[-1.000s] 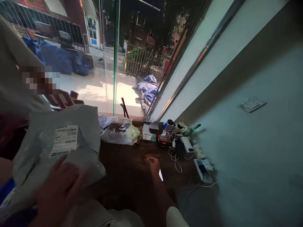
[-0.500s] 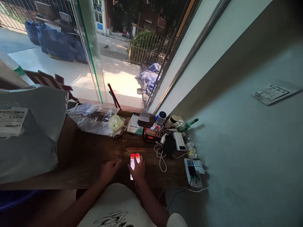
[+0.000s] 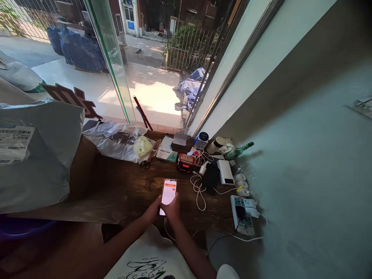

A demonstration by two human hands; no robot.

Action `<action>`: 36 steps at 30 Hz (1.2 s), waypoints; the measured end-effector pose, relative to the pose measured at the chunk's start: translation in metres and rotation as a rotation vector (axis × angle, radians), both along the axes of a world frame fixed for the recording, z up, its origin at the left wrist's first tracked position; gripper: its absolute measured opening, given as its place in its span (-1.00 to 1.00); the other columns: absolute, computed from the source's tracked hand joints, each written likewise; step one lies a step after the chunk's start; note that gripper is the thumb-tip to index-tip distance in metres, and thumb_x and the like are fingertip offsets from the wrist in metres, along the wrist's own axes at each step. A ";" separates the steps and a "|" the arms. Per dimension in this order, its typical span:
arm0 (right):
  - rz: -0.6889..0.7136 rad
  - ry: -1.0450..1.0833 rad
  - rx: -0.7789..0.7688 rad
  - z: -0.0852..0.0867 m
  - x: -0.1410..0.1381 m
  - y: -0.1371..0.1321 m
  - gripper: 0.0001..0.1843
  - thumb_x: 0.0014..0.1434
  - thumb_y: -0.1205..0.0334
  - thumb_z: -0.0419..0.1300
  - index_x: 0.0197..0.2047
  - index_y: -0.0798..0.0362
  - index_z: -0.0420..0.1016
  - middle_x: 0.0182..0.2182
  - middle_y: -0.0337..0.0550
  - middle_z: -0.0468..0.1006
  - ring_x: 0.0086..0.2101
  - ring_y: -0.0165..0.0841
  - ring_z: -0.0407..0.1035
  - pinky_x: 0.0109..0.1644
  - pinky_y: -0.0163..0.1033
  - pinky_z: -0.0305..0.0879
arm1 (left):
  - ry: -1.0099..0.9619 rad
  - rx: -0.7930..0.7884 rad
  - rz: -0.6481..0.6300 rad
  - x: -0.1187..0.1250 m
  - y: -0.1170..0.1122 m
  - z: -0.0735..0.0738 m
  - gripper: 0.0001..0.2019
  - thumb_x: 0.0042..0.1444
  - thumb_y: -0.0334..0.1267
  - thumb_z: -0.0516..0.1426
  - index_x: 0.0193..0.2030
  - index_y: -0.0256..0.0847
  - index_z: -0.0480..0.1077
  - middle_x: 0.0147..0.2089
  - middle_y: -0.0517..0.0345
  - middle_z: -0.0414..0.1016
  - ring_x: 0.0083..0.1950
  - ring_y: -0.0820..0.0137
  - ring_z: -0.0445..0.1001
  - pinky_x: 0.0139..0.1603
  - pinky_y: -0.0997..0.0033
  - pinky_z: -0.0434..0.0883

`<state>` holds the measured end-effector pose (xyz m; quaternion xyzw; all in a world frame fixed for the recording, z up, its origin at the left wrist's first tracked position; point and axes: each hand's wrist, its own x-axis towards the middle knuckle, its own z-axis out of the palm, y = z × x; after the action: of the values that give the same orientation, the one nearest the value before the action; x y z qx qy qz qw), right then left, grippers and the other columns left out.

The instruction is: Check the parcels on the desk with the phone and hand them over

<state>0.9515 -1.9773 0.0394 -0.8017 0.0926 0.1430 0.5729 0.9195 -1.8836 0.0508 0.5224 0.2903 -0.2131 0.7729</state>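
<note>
Both my hands hold a lit smartphone (image 3: 168,192) over the near edge of a dark wooden table (image 3: 130,190). My left hand (image 3: 152,212) grips its lower left side. My right hand (image 3: 173,211) wraps the lower right side. The screen glows white with an orange band at the top. A cable runs down from the phone's bottom toward my lap.
A large grey parcel bag with a shipping label (image 3: 37,155) fills the table's left. Behind the phone lie a clear plastic bag (image 3: 124,143), scissors (image 3: 147,161), small boxes, white cables (image 3: 199,190), a green bottle (image 3: 240,150) and a power strip (image 3: 241,215). A teal wall rises at the right.
My left hand left the grey parcel bag and came to the phone, joining my right hand on it. The phone's screen now faces up, fully visible.
</note>
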 end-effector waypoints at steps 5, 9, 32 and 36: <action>0.027 0.147 0.480 0.049 0.017 -0.011 -0.33 -0.25 -0.10 0.35 -0.09 0.04 0.30 -0.16 0.00 0.57 -0.15 -0.10 0.46 -0.09 -0.05 0.40 | -0.071 -0.245 -0.007 0.002 0.008 0.052 -0.13 -0.08 0.13 0.14 0.35 0.02 -0.10 0.15 -0.07 0.36 -0.02 0.03 0.43 -0.18 0.04 0.41; 0.028 0.282 0.719 0.078 0.021 -0.016 -0.39 -0.09 -0.24 0.17 -0.12 0.07 0.40 -0.20 0.01 0.60 -0.21 -0.08 0.49 -0.16 -0.02 0.41 | -0.165 -0.350 0.013 -0.003 0.014 0.084 0.10 -0.24 -0.40 0.15 0.38 0.16 -0.42 0.31 0.01 0.17 -0.03 0.06 0.43 -0.25 0.09 0.47; 0.127 0.206 0.785 0.105 0.012 -0.012 -0.48 -0.29 0.27 0.22 -0.13 -0.01 0.39 -0.29 -0.17 0.62 -0.38 -0.24 0.47 -0.38 -0.21 0.35 | -0.232 -0.226 0.210 -0.006 0.010 0.112 -0.06 -0.15 -0.33 0.03 0.41 -0.01 -0.31 0.20 -0.06 0.29 -0.22 0.19 0.44 -0.45 0.27 0.45; 0.129 0.201 0.766 0.110 0.012 -0.011 -0.45 -0.32 0.29 0.27 -0.13 -0.02 0.40 -0.36 -0.18 0.63 -0.46 -0.25 0.45 -0.47 -0.23 0.33 | -0.254 -0.239 0.159 -0.009 0.011 0.117 0.07 -0.29 -0.43 0.04 0.40 0.08 -0.37 0.22 -0.02 0.27 -0.21 0.20 0.42 -0.44 0.27 0.45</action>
<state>0.9632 -1.9887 0.1489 -0.5164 0.0378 0.2806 0.8082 0.9107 -1.8729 0.1673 0.4249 0.2035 -0.1169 0.8743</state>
